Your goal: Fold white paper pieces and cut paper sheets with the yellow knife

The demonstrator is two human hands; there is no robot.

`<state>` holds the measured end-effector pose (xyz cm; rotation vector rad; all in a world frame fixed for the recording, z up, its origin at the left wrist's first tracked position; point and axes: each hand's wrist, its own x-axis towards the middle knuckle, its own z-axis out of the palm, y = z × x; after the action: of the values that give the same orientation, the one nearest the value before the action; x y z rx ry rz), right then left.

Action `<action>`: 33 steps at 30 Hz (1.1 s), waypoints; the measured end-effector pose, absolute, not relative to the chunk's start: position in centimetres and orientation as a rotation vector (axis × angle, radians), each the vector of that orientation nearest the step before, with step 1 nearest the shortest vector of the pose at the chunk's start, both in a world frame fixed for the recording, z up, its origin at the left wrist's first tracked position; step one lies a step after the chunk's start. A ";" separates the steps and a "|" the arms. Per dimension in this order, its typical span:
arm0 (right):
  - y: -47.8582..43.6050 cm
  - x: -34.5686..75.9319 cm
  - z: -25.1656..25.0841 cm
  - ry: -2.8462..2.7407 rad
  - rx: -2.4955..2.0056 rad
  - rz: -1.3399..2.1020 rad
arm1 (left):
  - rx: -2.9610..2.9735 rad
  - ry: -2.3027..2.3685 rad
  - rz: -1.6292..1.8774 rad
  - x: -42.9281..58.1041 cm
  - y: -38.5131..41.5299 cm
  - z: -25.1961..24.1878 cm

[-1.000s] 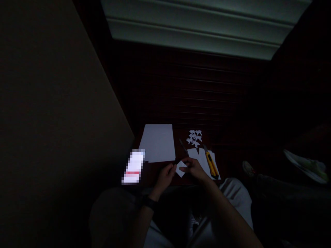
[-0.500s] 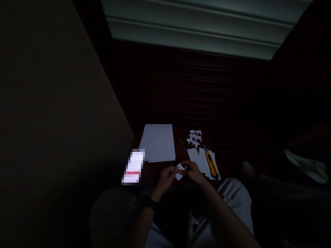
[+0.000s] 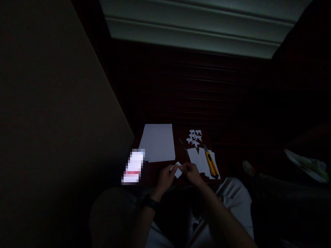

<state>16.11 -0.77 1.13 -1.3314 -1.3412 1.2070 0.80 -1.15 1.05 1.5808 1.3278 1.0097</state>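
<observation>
A small folded piece of white paper (image 3: 177, 173), diamond-shaped with a crease down its middle, is held over the near edge of the dark table. My left hand (image 3: 166, 177) grips its left side, thumb on top. On the right side, my right hand (image 3: 191, 172) pinches it with thumb and fingers closed. Just right of the hands lie cut white paper pieces (image 3: 198, 160) with a yellow utility knife (image 3: 211, 163) on top. Beyond them sits a cluster of several small folded paper shapes (image 3: 194, 137).
A stack of white sheets (image 3: 158, 143) lies at the table's back left. A blurred-out bright phone-like screen (image 3: 133, 167) is at the left edge. A thin dark tool (image 3: 183, 144) lies between sheets and shapes. Another person's shoe (image 3: 306, 165) shows at right.
The folded paper has risen slightly and its middle crease now faces me. My right hand's fingers have drawn in from the paper's top corner to its right side.
</observation>
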 end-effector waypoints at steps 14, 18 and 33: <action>-1.0 15.7 0.3 -1.327 -1.266 1.406 | 1.376 1.322 1.115 0.8 -0.9 0.8; -1.2 15.7 0.5 -1.282 -1.226 1.462 | 1.352 1.324 1.158 0.9 -1.0 0.9; -1.4 15.0 0.5 -1.181 -1.252 1.389 | 1.491 1.415 1.168 1.0 -1.4 0.7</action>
<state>14.96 -1.38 0.54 -1.2516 -1.1806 1.3888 1.04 -1.40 0.69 1.4915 1.4152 1.1682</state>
